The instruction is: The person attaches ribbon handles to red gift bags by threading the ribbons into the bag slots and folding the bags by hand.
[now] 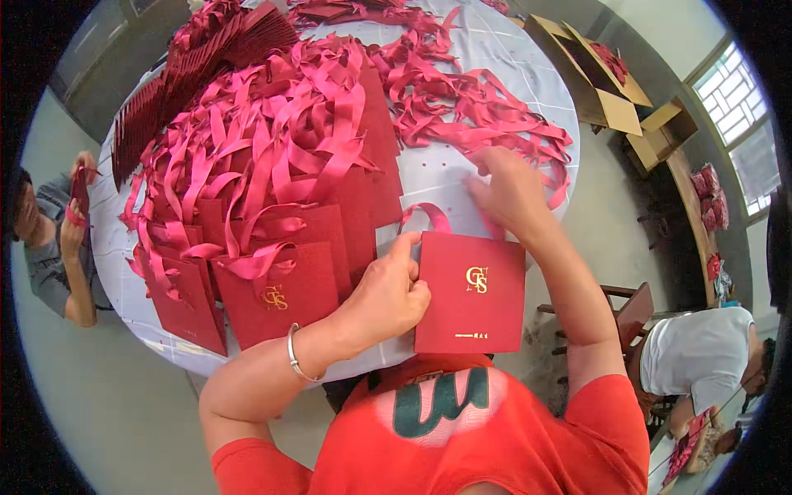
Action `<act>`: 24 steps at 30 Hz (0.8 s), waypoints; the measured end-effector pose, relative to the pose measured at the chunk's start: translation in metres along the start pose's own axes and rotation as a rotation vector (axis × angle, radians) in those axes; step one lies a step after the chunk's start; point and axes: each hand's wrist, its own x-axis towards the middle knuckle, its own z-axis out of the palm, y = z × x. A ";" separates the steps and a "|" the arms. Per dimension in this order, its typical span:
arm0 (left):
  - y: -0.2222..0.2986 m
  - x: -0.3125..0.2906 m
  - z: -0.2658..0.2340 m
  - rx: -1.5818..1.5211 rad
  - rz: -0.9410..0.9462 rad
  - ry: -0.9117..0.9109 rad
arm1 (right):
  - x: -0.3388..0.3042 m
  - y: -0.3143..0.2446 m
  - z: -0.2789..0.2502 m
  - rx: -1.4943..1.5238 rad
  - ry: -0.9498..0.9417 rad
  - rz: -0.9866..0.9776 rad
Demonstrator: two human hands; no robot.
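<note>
Person wearing a red T-shirt (536, 429) with a thick, curving dark green print (441, 404) across the chest; short red sleeves (608, 412) flank the print. Up and left of it, a slim silver bangle (293, 355) circles the left wrist (315, 346).

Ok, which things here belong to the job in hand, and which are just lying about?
Job: square red gold-printed bag in the left hand; shiny pink ribbons; heaped red bags.
Idle, apparently: brown wooden chair; open brown cardboard boxes.

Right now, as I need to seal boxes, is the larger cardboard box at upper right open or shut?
Open: the larger cardboard box has its flaps spread apart, and red items show inside.
</note>
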 end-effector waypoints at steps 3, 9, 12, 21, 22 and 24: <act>0.006 -0.003 -0.003 0.104 0.011 0.012 | 0.003 -0.013 -0.003 0.275 -0.135 -0.050; 0.011 -0.002 -0.004 0.108 0.061 -0.024 | 0.005 -0.022 0.022 0.174 -0.137 -0.277; 0.010 -0.003 -0.002 0.122 0.053 -0.008 | 0.024 -0.005 0.018 0.295 -0.144 -0.031; 0.013 -0.006 -0.008 0.151 0.005 -0.026 | 0.016 0.033 -0.021 0.688 -0.066 0.206; 0.014 -0.006 -0.008 0.152 0.005 -0.027 | 0.011 0.037 -0.022 0.698 -0.094 0.251; 0.016 -0.006 -0.008 0.159 0.005 -0.023 | -0.002 0.032 -0.021 0.571 -0.122 0.079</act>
